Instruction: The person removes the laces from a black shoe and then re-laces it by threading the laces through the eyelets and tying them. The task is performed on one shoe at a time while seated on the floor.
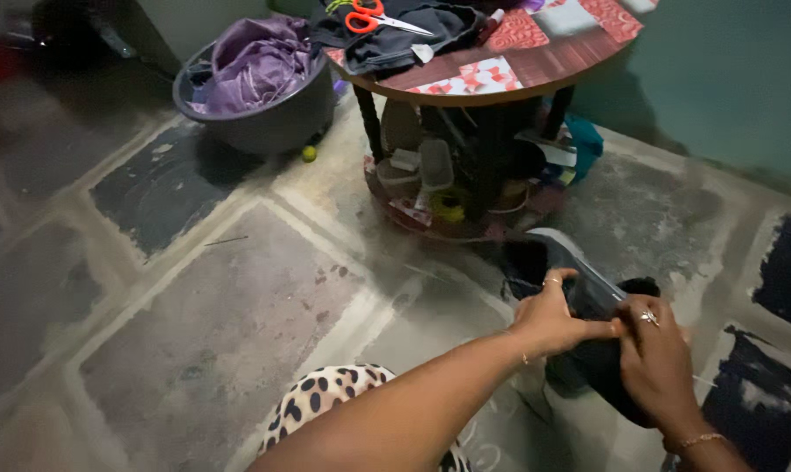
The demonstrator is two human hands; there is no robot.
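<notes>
Nearest you, a leopard-print patch of fabric (325,395) shows under your left forearm. Your left hand (548,316) and right hand (656,363) meet low on the right over a dark piece of cloth (601,367) held above the patchy tiled floor (221,323). The left fingers (587,329) are pressed together, pinching the cloth's upper fold; the right fingers are curled shut round the same cloth from the side (a ring shows on each hand, and what looks like a pale thread trails off to the right).

Farther off stands a round wooden table (491,83) with a cluttered lower shelf (448,205). On its top lie orange-handled scissors (371,17) resting on dark folded fabric (395,39). To the left, a grey plastic basin (264,118) holds crumpled purple cloth (255,61), with a small yellow-green ball (309,154) just beside it.
</notes>
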